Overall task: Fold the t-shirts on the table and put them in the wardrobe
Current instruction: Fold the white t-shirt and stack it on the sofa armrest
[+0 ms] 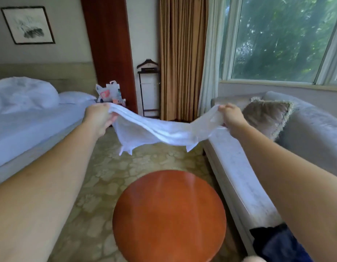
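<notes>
A white t-shirt hangs stretched in the air between my two outstretched arms, sagging in the middle. My left hand grips its left end and my right hand grips its right end. Below and nearer to me stands a round reddish-brown wooden table. A dark blue garment lies on the edge of the sofa at the lower right, partly hidden by my right arm. No wardrobe shows in this view.
A bed with pale blue sheets fills the left. A grey sofa with a tasselled cushion runs along the right under the window. A valet stand and brown curtain stand at the back. Patterned carpet lies between.
</notes>
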Motion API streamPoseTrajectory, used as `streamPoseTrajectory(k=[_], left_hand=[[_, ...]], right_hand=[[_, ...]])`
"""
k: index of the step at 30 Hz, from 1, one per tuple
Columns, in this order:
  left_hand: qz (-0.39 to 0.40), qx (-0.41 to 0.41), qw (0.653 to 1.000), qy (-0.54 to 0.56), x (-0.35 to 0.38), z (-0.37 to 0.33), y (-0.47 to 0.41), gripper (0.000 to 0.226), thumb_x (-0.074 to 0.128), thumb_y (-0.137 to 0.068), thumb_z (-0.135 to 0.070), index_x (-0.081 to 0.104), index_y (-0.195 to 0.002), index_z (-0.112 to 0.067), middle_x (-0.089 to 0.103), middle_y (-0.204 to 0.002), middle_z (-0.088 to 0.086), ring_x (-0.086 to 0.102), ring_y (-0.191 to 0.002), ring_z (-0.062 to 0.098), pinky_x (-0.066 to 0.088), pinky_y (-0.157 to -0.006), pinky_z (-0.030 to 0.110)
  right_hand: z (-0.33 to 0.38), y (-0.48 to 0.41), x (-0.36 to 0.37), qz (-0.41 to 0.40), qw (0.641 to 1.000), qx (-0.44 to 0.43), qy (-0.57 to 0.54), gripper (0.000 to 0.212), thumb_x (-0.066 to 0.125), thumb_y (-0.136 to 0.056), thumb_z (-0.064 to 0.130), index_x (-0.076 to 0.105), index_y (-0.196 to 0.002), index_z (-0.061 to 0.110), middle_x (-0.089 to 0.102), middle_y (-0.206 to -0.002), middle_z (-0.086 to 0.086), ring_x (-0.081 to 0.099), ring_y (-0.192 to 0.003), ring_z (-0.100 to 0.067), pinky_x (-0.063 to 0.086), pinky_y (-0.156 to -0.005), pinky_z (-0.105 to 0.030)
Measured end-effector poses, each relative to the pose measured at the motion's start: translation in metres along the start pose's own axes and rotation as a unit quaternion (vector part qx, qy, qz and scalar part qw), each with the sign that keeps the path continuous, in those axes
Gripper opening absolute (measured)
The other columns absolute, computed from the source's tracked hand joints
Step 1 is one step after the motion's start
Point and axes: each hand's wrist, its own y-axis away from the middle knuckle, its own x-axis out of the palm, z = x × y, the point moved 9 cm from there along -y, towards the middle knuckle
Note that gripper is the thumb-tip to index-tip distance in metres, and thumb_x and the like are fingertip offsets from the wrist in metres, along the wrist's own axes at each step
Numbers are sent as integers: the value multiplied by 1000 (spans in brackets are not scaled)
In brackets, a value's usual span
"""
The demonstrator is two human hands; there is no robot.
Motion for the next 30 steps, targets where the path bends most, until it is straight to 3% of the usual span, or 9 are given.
streamPoseTrajectory(k=[3, 6, 10, 14, 19, 24, 26, 28, 30], left_hand=[[49, -61, 993, -85, -26, 65, 32, 21, 46, -100, -5, 55, -84, -15, 63, -82, 3, 60, -74, 11, 50, -83, 29], [97, -143, 971, -166, -52, 122, 68, 16, 49, -99, -5, 58, -87, -11, 62, -90, 7, 60, -79, 14, 55, -78, 31], [144, -241, 925, -255, -83, 171, 117, 8, 52, -98, -5, 59, -95, -4, 65, -94, 10, 62, -83, 17, 50, -84, 34], [165, -276, 906, -276, -92, 185, 147, 9, 53, -98, -4, 60, -101, 0, 65, -96, 12, 63, -84, 18, 54, -64, 27], [228, -329, 845, -355, -94, 197, 171, 11, 55, -97, -7, 62, -102, -1, 67, -100, 8, 63, -90, 17, 54, -66, 25], [331, -418, 738, -413, -96, 229, 210, 18, 57, -93, -9, 63, -108, -2, 74, -91, 3, 71, -76, 12, 55, -57, 20], [380, -457, 638, -489, -108, 250, 228, 25, 63, -90, -28, 64, -107, -9, 70, -80, -1, 61, -59, 10, 44, -49, 18], [385, -455, 556, -579, -121, 266, 226, 42, 58, -91, -52, 64, -114, -17, 68, -93, -1, 46, -57, 10, 29, -48, 20], [345, -409, 560, -633, -121, 281, 201, 50, 55, -91, -58, 59, -121, -18, 66, -105, 1, 41, -59, 12, 25, -49, 22]], right_hand=[[-69, 50, -16, 18, 997, 62, 35, 19, 48, -99, 13, 62, -87, 12, 57, -85, -7, 52, -91, -24, 44, -70, -29], [-118, 98, -21, 36, 990, 98, 96, 23, 47, -98, 4, 58, -78, 7, 51, -72, -6, 52, -79, -21, 42, -51, -17], [-164, 149, -25, 76, 976, 180, 96, 24, 52, -98, 10, 61, -119, 4, 58, -94, -12, 60, -80, -24, 53, -73, -36], [-175, 174, -24, 112, 969, 195, 101, 31, 53, -97, 6, 56, -126, -5, 57, -103, -17, 56, -76, -22, 51, -70, -33], [-189, 181, -29, 152, 951, 217, 159, 31, 56, -94, 13, 59, -122, 0, 61, -123, -20, 62, -104, -30, 53, -87, -39], [-237, 225, -28, 325, 847, 348, 238, 35, 51, -97, 11, 54, -130, -1, 69, -107, -15, 67, -95, -27, 57, -80, -37], [-262, 248, -35, 396, 762, 382, 343, 39, 52, -100, 21, 53, -133, 1, 64, -118, -25, 63, -109, -36, 53, -91, -41], [-277, 263, -40, 458, 669, 375, 449, 43, 50, -101, 38, 57, -129, 6, 61, -129, -19, 59, -120, -31, 50, -90, -39], [-285, 252, -33, 444, 673, 337, 486, 37, 48, -101, 39, 60, -120, 10, 66, -125, -8, 66, -108, -21, 47, -68, -30]])
